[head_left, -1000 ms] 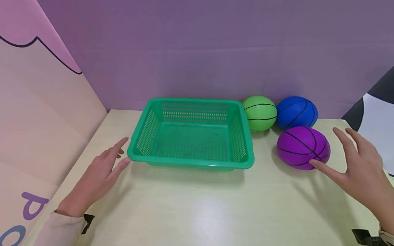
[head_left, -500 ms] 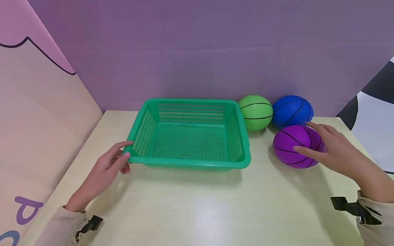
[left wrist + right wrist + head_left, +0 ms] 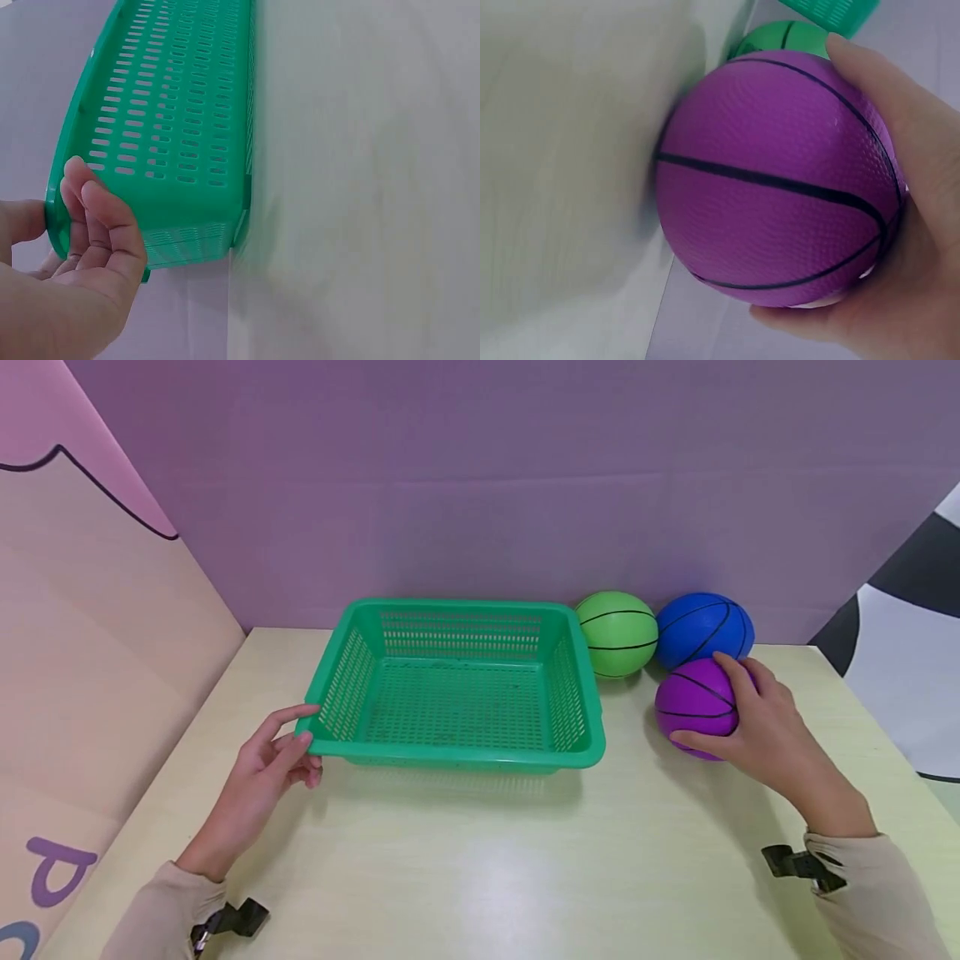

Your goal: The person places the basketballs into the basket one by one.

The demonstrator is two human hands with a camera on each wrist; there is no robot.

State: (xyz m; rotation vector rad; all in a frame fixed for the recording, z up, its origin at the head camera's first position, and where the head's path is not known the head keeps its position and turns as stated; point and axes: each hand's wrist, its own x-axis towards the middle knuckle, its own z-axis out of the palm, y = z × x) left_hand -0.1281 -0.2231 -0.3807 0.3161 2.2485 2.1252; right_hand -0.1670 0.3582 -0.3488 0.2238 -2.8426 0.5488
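Note:
A green plastic basket (image 3: 450, 756) with slotted walls stands on the table with nothing inside. At its front left corner my left hand (image 3: 258, 777) pinches the rim, thumb on one side and fingers curled under it, as the left wrist view shows of the basket (image 3: 172, 97). My right hand (image 3: 772, 739) holds a purple ball (image 3: 693, 702) with black lines from its right side. In the right wrist view, thumb and fingers spread round the purple ball (image 3: 772, 180), which appears to rest on the table.
A light green ball (image 3: 617, 635) sits right beside the basket, against the purple backdrop (image 3: 480, 485). A blue ball (image 3: 705, 627) lies just behind the purple one. The pale table (image 3: 480, 860) extends in front; a printed panel (image 3: 97, 635) rises at the left.
My left hand has reached the basket's corner and taken hold of the rim. My right hand has moved left onto the purple ball and closed round it. The view has shifted slightly.

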